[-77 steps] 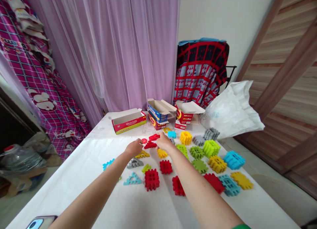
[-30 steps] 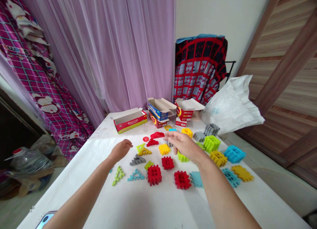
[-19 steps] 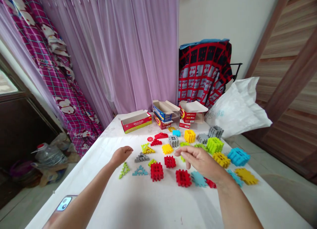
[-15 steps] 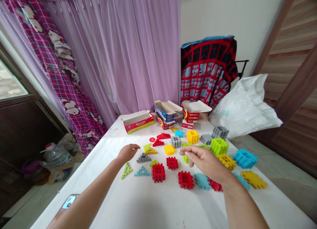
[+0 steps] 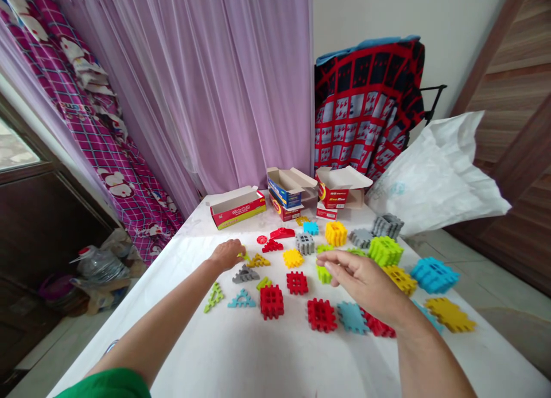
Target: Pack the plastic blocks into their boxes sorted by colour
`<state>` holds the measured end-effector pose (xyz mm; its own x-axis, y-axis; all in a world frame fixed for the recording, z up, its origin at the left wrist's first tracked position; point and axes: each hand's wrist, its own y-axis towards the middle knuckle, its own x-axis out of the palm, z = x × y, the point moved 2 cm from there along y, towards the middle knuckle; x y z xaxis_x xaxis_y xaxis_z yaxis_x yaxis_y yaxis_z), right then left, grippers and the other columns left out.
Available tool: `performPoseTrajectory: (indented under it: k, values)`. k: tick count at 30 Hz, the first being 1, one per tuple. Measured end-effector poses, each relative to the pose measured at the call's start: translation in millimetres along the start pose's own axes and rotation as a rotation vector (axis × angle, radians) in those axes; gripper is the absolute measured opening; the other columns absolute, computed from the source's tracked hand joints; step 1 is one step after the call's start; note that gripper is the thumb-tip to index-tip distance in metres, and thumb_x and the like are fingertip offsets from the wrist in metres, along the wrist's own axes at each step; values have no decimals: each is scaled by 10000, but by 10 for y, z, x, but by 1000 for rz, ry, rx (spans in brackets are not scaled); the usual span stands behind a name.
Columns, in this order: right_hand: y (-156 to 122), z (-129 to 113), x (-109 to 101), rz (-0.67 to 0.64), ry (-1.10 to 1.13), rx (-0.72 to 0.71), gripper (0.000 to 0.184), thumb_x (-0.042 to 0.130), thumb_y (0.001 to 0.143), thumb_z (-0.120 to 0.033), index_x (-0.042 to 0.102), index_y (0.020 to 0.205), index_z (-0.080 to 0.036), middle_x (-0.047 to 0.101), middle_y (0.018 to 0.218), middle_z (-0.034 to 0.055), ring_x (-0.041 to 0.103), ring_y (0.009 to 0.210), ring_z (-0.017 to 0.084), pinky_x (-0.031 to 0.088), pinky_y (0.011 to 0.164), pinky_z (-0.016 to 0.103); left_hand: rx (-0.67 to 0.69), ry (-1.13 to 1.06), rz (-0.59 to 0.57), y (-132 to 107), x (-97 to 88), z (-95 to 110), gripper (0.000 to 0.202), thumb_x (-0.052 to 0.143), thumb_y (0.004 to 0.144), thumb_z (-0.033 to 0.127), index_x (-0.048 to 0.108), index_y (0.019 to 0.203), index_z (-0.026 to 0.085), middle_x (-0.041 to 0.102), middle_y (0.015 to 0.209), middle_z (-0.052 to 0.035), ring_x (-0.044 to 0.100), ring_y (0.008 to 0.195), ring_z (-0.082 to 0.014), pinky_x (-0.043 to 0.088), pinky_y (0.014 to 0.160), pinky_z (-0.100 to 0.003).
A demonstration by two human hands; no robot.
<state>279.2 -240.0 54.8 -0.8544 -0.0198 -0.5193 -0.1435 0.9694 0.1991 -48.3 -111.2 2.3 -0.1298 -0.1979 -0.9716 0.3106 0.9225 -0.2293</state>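
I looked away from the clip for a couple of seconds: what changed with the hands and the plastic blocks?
Right hand drew back from the red flat plastic pieces toward the lime green plastic block; left hand slid back and left. Nothing visibly picked up. Other blocks and open cardboard boxes stayed put.

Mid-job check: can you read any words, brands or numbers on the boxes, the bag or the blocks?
Long red box: lettering on its side, too blurred to read.
Blue box: print too small to read.
Smaller red box: yellow and white print, too blurred.
White bag: pale blue mark, not readable.
Blocks: no text seen.
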Motion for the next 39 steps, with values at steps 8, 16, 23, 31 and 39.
performPoseTrajectory:
  k: [8,16,23,31,39]
  values:
    - [-15,-23,-2,-34,-48,21,415,475,900,-465,718,1095,-190,712,783,37,651,708,183,505,639,278,-138,-34,57,-184,115,-202,336,564,913,403,591,1175,195,598,1238,-87,596,1079,-206,514,923,-444]
    - [-3,-9,60,-65,-80,6,408,481,894,-455,725,1114,-213,759,958,64,683,708,186,533,642,282,-137,-100,34,-416,135,-428,344,563,915,396,581,1192,192,606,1222,-85,609,1050,-200,525,904,-437]
    - [-11,-70,63,-83,-121,5,415,474,892,-459,734,1103,-212,759,1011,78,700,758,200,546,702,302,-51,-122,-29,-479,110,-352,394,581,905,386,550,1251,200,577,1279,-93,587,1112,-224,506,943,-471]
    - [-10,-97,36,-79,-171,-19,421,472,887,-458,736,1100,-208,761,1030,79,711,818,214,547,739,305,-262,-190,-18,-284,247,-237,393,573,908,405,553,1233,185,597,1226,-89,612,1039,-206,536,879,-436]
    - [-4,-80,26,-80,-212,-23,430,465,881,-467,738,1097,-216,762,1028,78,713,862,234,549,770,336,-192,-207,2,-298,199,-329,359,569,912,392,570,1213,197,590,1249,-88,602,1064,-206,526,905,-439]
